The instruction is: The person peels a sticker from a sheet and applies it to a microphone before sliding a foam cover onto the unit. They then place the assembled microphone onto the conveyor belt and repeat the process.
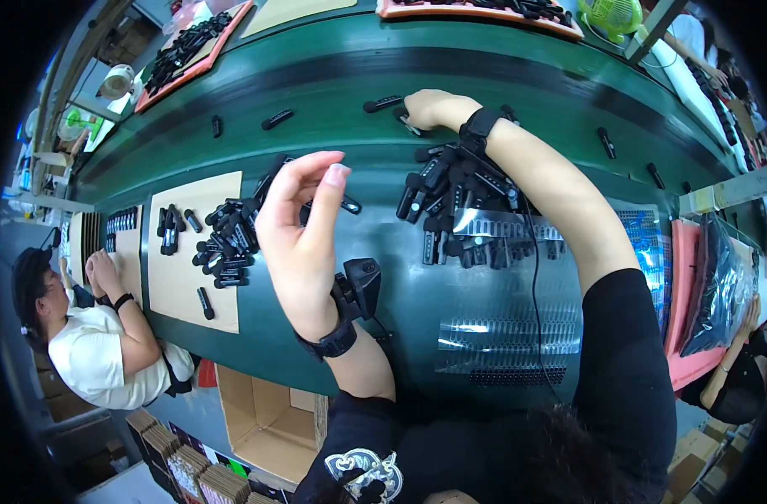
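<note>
My right hand [438, 111] reaches far out over the green belt, its fingers bent down around a small black clip-on microphone [411, 125]; the fingertips are partly hidden. Another such microphone [383, 103] lies just left of it. My left hand [303, 223] is raised above the worktop, fingers loosely curled, the thumb apart from them and nothing visible between. Behind its fingers a single microphone [350, 204] lies on the green surface. Under my right forearm is a heap of black microphones [459, 185], with a clear plastic tray strip [501, 225] on top.
A cardboard sheet [169, 294] with more microphones is at left, near a co-worker [106, 344]. Clear perforated trays [509, 336] lie in front of me. A black cable [534, 294] crosses them. A pink foam tray [681, 294] with a dark plastic bag stands right.
</note>
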Demonstrator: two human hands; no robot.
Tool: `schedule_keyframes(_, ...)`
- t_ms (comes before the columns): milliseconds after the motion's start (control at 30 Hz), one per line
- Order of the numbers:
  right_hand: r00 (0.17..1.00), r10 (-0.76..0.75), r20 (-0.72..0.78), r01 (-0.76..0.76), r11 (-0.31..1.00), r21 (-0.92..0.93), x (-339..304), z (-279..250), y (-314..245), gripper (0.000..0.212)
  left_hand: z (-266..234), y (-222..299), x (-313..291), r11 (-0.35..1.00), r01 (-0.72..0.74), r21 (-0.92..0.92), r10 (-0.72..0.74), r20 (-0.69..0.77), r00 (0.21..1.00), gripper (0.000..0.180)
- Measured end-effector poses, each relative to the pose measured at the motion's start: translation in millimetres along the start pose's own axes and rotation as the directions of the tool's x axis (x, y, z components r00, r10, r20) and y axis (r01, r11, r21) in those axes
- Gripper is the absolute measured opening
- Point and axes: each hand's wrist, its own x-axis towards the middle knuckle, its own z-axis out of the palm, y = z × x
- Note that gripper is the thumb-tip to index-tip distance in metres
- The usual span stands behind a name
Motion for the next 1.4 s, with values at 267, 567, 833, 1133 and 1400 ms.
schedule_keyframes(267,0.953,-0.059,-0.298,0.048,0.998,-0.045,5,29,-3,0.034,20,2,-6,0.997,-0.07,-0.021,0.071,0.055,0.996,0.012)
schedule_keyframes(567,0.924,0.332,-0.191,-0.277,0.924,0.265,-68,-26,41,0.036,-8,9,-9,0.995,-0.054,-0.08,0.049,-0.055,0.997,0.012)
schedule_keyframes(833,0.908,0.419,0.017,-0.405,0.865,0.295,-60,27,70,0.042,2,13,-13,0.992,-0.113,-0.059,0.113,-0.013,0.994,0.011)
schedule_keyframes(1133,0.978,0.127,-0.165,-0.03,0.871,0.491,-84,23,81,0.04,10,40,-30,0.724,-0.477,-0.498,0.65,0.261,0.714,0.023)
schedule_keyframes(1400,0.907,0.198,-0.372,-0.149,0.976,0.156,-179,47,34,0.042,0,38,-85,0.461,-0.512,-0.724,0.75,0.01,0.662,0.026)
